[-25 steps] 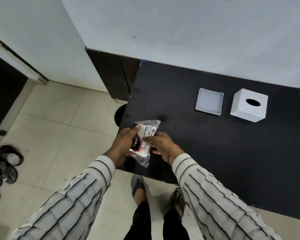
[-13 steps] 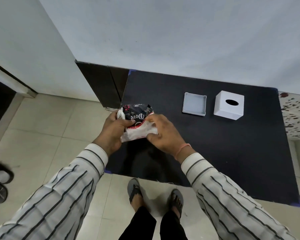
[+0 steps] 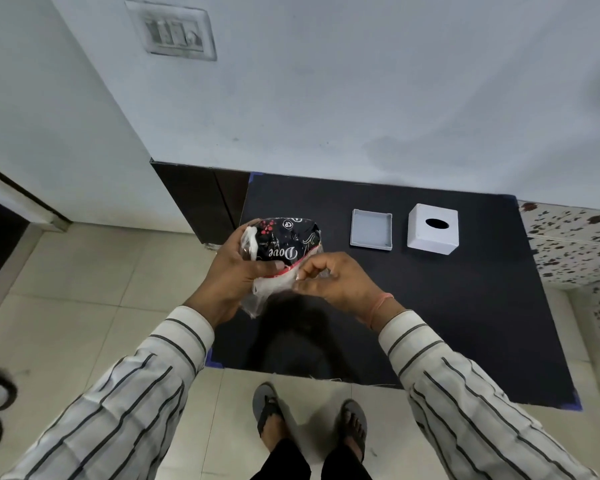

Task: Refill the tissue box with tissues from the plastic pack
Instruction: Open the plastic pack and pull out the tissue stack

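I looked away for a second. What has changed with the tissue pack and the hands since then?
The tissue pack was lifted and turned dark printed side up. The left hand still grips it; the right hand now pinches its open white edge. The tissue box and tray have not been touched.

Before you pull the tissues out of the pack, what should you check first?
1. Pack held firmly by the left hand: ok.
2. Right hand pinching the white tissues at the open end: ok.
3. Tissues free of the plastic: not ok, mostly inside.
4. White box with the oval hole separated from its tray: ok, side by side on the black mat.
5. Tray empty: ok.
6. Inside of box empty: cannot tell.
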